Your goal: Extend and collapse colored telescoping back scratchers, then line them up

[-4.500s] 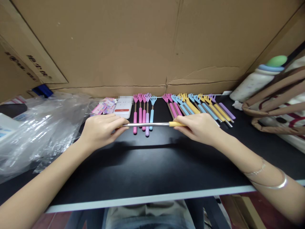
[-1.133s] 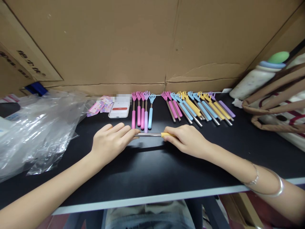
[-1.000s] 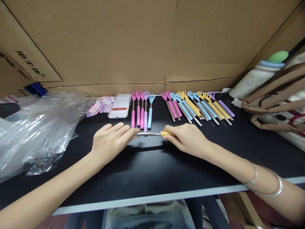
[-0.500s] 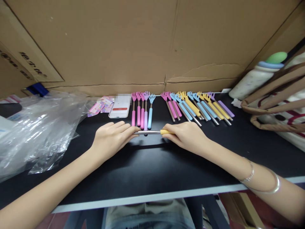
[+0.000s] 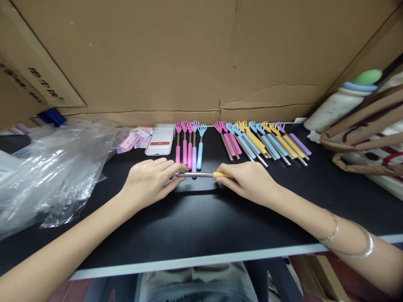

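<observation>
In front of me lies a level back scratcher rod (image 5: 201, 175), shiny metal with a yellow grip at its right end; no claw shows on it. My right hand (image 5: 252, 180) is closed, thumb and fingers pinching the yellow grip. My left hand (image 5: 149, 178) is open around the rod's left tip, thumb and index finger apart above and below it; whether they touch it I cannot tell. Just behind the rod lie several back scratchers (image 5: 189, 155) with pink, purple and blue handles. Further right is a group of claws, metal rods and coloured grips (image 5: 273, 144).
Clear plastic bags (image 5: 63, 176) cover the left of the black table (image 5: 201, 226). A phone (image 5: 159, 140) and pink printed cards (image 5: 129, 141) lie at the back, before a cardboard wall (image 5: 151, 58). A bottle (image 5: 335, 105) and a striped bag (image 5: 362, 147) are at right.
My left thumb and index finger have parted from their pinch, baring the rod's left tip. My right hand keeps its hold on the yellow grip. The view has shifted slightly.
</observation>
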The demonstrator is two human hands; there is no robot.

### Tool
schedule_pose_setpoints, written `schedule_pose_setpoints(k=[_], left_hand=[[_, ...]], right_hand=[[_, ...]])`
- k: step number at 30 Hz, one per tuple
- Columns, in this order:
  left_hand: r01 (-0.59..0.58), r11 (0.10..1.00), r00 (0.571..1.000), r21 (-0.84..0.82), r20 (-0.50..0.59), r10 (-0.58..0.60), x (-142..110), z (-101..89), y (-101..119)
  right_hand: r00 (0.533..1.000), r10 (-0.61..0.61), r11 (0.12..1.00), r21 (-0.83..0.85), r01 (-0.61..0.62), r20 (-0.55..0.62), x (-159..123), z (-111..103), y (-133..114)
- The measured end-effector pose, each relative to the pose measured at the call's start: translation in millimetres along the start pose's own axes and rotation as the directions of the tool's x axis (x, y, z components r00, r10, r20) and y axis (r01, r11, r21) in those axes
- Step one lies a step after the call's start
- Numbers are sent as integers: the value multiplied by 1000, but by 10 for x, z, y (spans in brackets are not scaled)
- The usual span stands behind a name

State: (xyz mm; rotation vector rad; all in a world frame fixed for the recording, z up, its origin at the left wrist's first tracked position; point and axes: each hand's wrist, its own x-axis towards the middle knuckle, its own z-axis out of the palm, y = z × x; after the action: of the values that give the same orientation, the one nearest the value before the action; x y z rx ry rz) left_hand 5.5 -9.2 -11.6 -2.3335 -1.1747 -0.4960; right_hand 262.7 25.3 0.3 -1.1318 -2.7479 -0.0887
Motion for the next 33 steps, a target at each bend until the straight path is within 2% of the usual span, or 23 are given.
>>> schedule_pose_setpoints(k=[11,20,33], left_hand=[[1,1000,1000,-20,-14,-2,20,-18,41],[3,999,999,-39,35,-1,17,-21,91],[36,996,996,-83,87,-29,3,-2,74]], right_hand=[[999,-40,989,146,38,12,-7,15,-4],[991,-128,991,46,126,35,-23,26,-21],[995,-95,996,2,95,-15,-12,24,-31]])
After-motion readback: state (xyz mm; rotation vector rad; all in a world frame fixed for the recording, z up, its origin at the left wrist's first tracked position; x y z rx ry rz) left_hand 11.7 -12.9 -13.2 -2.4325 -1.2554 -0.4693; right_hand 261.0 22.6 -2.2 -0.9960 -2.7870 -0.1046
